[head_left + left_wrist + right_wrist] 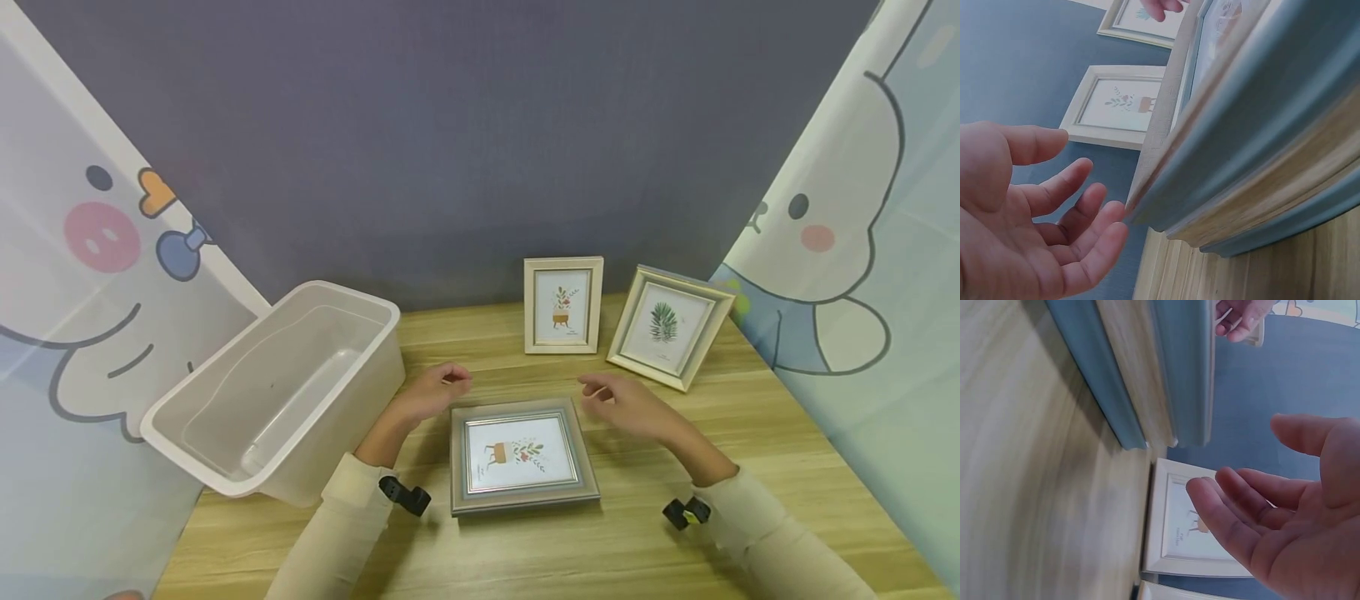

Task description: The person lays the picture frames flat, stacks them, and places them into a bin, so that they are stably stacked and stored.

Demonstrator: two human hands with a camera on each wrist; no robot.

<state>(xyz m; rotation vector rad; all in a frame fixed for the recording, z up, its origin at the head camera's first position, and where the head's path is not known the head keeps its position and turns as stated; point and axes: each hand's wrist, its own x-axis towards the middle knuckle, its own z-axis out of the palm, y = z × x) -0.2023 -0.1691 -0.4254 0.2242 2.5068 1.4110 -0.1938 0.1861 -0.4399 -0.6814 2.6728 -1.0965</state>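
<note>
Picture frame [521, 454], grey and beige: lies flat on the wooden table [637, 542], between the two hands, its potted-plant design turned sideways; its side, in both wrist views, banded in blue-grey and tan. Left hand [433, 392]: just beside the frame's far left corner, fingers loosely bent, gripping nothing; whether a fingertip brushes the corner cannot be told. Right hand [626, 406]: near the far right corner, fingers likewise loosely bent, gripping nothing; the two hands apart from each other. Cream frame [562, 305]: upright towards the back of the table, potted-plant design; leaf frame [670, 327]: to its right, set askew, green leaf design. Plastic bin [345, 417], pale, mouth upward: left side of the table. Backdrop [450, 150], dark grey: behind; cartoon panels [825, 250], pastel: either side.
</note>
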